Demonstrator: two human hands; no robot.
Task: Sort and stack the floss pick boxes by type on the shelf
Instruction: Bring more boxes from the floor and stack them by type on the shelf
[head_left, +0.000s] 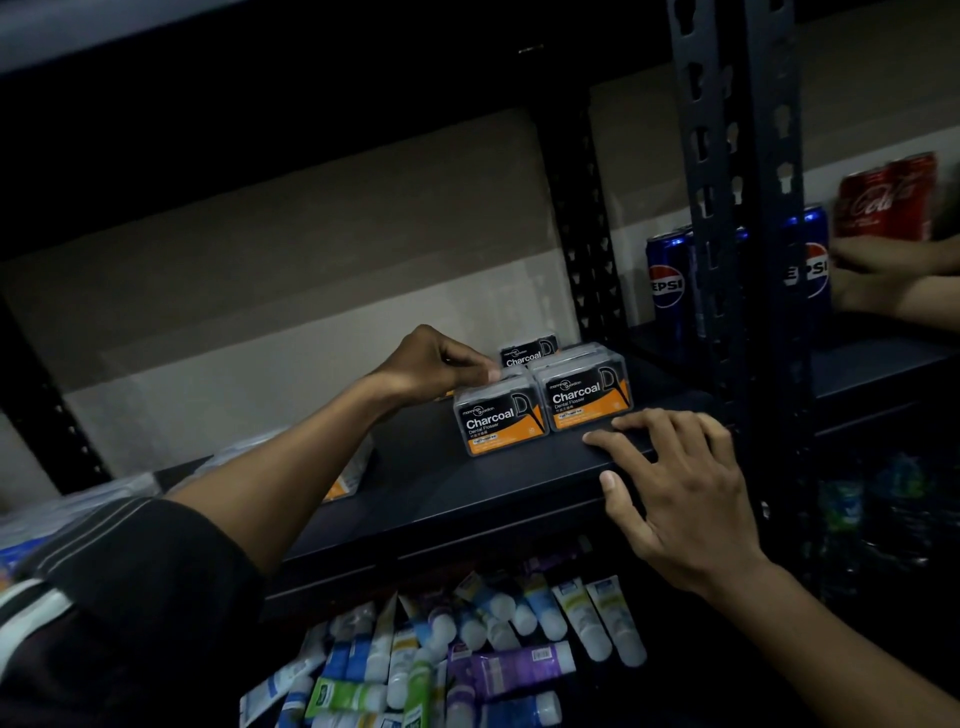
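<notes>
Three black-and-orange Charcoal floss pick boxes stand on the dark shelf (426, 483): a front left box (496, 421), a front right box (587, 395) and a rear box (527, 353) partly hidden behind them. My left hand (436, 364) reaches over the shelf, its fingers closed on the top back edge of the front left box. My right hand (675, 483) lies flat with fingers spread on the shelf's front edge, just below the front right box. More floss boxes (343, 483) lie blurred on the shelf at the left, partly hidden by my forearm.
A perforated metal upright (737, 208) divides the shelf from a bay holding Pepsi cans (667, 280) and red Coca-Cola cans (883, 202), where another person's hands (883, 275) reach in. Below the shelf lie several tubes (467, 644) in a heap.
</notes>
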